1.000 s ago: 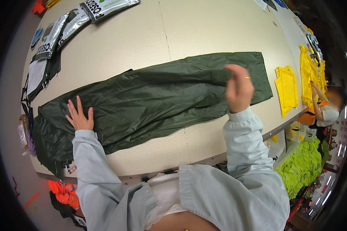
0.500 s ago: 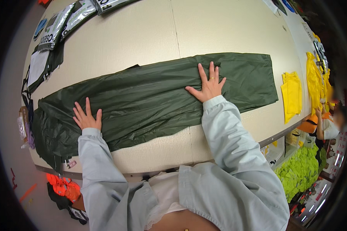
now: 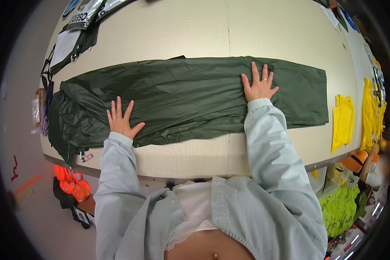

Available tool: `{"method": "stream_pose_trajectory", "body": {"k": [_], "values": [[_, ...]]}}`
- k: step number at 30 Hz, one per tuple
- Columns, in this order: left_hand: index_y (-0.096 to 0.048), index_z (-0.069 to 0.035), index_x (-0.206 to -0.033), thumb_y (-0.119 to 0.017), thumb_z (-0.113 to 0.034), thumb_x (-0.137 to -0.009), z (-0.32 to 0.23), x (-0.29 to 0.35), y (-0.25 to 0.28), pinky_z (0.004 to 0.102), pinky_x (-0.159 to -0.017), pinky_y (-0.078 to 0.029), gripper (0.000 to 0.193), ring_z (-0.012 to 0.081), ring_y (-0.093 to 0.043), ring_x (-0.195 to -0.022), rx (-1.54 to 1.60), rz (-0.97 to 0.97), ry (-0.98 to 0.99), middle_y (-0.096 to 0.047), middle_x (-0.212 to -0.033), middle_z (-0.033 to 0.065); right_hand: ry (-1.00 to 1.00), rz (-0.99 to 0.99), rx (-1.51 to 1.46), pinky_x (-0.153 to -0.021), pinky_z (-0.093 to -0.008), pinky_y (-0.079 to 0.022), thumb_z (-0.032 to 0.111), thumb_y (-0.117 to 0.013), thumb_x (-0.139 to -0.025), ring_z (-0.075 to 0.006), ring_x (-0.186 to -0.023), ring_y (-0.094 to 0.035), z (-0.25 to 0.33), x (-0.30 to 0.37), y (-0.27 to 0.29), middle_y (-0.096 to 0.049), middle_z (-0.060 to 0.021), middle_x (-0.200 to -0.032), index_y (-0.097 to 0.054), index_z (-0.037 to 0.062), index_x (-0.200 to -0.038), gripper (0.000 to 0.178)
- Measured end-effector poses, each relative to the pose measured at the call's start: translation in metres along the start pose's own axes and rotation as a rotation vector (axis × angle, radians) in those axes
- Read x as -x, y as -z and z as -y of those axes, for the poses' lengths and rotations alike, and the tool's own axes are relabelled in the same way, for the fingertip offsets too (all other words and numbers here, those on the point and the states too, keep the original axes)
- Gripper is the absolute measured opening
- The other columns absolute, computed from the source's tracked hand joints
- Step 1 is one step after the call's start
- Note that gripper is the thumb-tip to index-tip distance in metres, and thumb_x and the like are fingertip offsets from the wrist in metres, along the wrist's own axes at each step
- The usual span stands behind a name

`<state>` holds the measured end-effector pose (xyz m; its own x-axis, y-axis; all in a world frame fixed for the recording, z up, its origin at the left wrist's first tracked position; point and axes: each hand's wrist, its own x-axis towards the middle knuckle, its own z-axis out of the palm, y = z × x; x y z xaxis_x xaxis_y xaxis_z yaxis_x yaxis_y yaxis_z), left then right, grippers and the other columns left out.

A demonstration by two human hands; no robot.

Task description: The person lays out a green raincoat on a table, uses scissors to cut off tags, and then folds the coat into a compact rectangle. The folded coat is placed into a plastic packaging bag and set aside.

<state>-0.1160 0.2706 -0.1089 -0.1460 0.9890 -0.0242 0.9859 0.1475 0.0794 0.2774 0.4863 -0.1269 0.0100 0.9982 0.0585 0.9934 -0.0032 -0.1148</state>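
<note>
A long dark green garment of thin, shiny fabric, like rainwear (image 3: pixel 190 95), lies folded lengthwise across the table. Wrinkles run along its middle and bunch up at its left end; its right end is flatter, with a straight edge. My left hand (image 3: pixel 122 119) rests palm down on the near left part, fingers spread. Further right, my right hand (image 3: pixel 260 84) presses flat on the fabric near the far edge, its fingers spread too. Neither hand grips anything. A small black piece (image 3: pixel 177 57) sticks out past the garment's far edge.
Folded yellow garments (image 3: pixel 343 123) lie at the table's right. Packaged items (image 3: pixel 84 15) and a white sheet on dark fabric (image 3: pixel 67 47) are at the far left. Orange fabric (image 3: pixel 73 184) sits below the left edge, lime-green garments (image 3: pixel 340 210) below the right. Another person (image 3: pixel 375 171) is at the right.
The view has shifted, so the garment appears straighter and further right. My left hand has slid a little to the right along the fabric, its thumb further out. My right hand stays at about the same spot.
</note>
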Motion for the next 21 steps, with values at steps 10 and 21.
{"method": "stream_pose_trajectory", "body": {"k": [10,21], "values": [[-0.042,-0.007,-0.131,-0.050,-0.035,-0.085,-0.054,0.001,0.071,0.0483,-0.105,-0.018,0.054,0.0358,-0.033,-0.127,0.401,-0.025,-0.115,-0.037,-0.137,0.0171,-0.543,-0.589,-1.108,-0.095,-0.0339,-0.036,0.007,-0.054,-0.084,-0.0266,-0.116,-0.042,-0.136,0.096,0.032,-0.034,-0.0192,-0.132,-0.030,-0.0039,-0.128,0.052],[-0.055,-0.019,-0.121,-0.050,-0.033,-0.086,-0.179,-0.096,0.015,0.0537,-0.105,-0.012,0.038,0.0317,-0.019,-0.133,0.170,-0.065,-0.272,-0.022,-0.145,0.0110,-0.933,-0.362,-2.048,-0.089,-0.0431,-0.045,-0.001,-0.034,-0.080,-0.0259,-0.099,-0.052,-0.191,0.045,0.008,-0.052,-0.0133,-0.112,-0.049,0.0049,-0.114,0.037]]}}
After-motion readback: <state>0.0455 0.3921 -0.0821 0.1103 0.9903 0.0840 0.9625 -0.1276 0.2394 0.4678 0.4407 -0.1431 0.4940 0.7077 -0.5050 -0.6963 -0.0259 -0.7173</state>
